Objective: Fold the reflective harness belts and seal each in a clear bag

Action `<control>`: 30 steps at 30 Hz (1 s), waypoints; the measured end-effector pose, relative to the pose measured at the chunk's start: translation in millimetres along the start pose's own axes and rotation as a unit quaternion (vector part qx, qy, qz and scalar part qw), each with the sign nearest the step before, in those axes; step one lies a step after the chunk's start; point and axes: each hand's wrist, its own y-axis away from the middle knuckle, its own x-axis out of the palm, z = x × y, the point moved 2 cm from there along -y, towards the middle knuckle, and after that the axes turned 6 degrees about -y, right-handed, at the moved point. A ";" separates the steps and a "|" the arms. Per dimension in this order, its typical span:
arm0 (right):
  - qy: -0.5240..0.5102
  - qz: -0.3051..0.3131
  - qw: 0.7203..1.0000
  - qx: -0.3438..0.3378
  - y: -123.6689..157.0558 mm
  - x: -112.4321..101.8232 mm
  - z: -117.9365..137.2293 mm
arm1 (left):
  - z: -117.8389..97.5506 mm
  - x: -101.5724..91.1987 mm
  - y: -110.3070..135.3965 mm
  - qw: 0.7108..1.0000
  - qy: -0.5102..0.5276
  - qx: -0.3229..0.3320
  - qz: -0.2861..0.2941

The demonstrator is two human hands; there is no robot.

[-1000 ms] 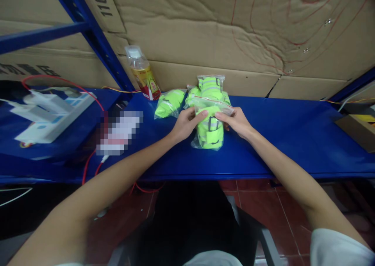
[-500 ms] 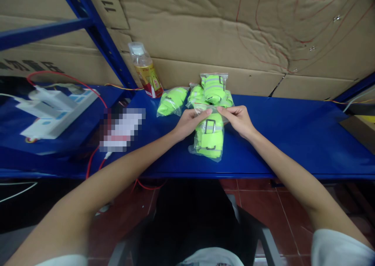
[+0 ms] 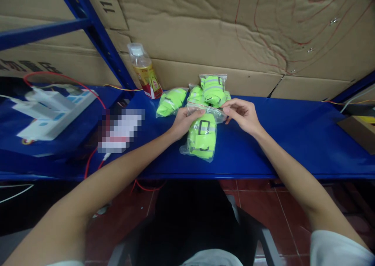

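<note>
A clear zip bag (image 3: 202, 141) lies over the front part of the blue table; folded neon yellow-green webbing with grey reflective stripes and a black buckle shows inside. My left hand (image 3: 182, 122) grips its upper left edge, thumb on top of the plastic. At the upper right corner, my right hand (image 3: 241, 113) pinches the bag's opening strip between thumb and forefinger, the other fingers curled. Just behind the hands sits a small pile of similar bagged neon bundles (image 3: 213, 90). Another bagged neon bundle (image 3: 171, 102) lies to the left of that pile.
A drink bottle (image 3: 146, 74) with a yellow and red label stands against the cardboard wall (image 3: 181, 35). Left are a white power strip (image 3: 55, 115), red cables and a blurred-out pale object (image 3: 121, 131). The blue table (image 3: 293, 141) runs right to a cardboard box (image 3: 357, 129).
The held bag has shifted slightly left with my left hand. My right hand has moved a little right, out to the bag's corner, drawing the top edge sideways.
</note>
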 end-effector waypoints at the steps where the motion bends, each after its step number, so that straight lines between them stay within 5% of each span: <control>1: 0.009 0.029 1.000 0.004 1.2 0.6 0.2 | -2.1 1.0 1.3 1.000 -0.010 0.005 0.014; 7: -0.021 0.095 0.994 0.058 4.0 9.4 -4.5 | -8.6 7.0 3.4 0.997 -0.026 0.044 0.049; 11: -0.013 0.128 0.989 0.066 4.7 10.0 -0.9 | -4.4 5.9 0.8 0.999 -0.030 0.012 0.031; 17: 0.002 0.207 0.977 0.041 4.2 0.6 8.9 | -5.8 4.9 4.9 0.996 -0.035 -0.031 0.081; 22: -0.030 0.266 0.959 0.090 4.1 -3.2 9.5 | -7.0 4.9 4.2 0.995 -0.016 -0.061 0.079; 30: -0.029 0.279 0.952 0.123 4.9 -13.0 3.6 | -4.2 3.0 2.9 0.993 -0.010 -0.096 0.072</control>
